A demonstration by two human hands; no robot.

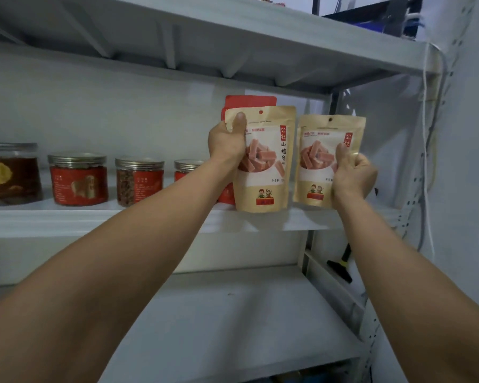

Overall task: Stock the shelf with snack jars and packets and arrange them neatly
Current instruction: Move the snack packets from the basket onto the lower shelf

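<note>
Both arms reach to the shelf (122,219), left hand (226,142) gripping one upright packet (263,172), right hand (353,175) gripping another (320,161).

We see two bare arms. The left forearm (138,244) and the right forearm (404,261) are uncovered skin from the lower edge of the view up to the hands, very broad near the camera and narrowing steadily further from it. The left hand (224,146) shows us its back and a thumb ending in a short, rounded thumbnail (240,116). The right hand (353,175) shows us its back too, with a row of knuckles (367,167) standing out as soft bumps. Finer marks on the skin are too blurred for us to tell.
</note>
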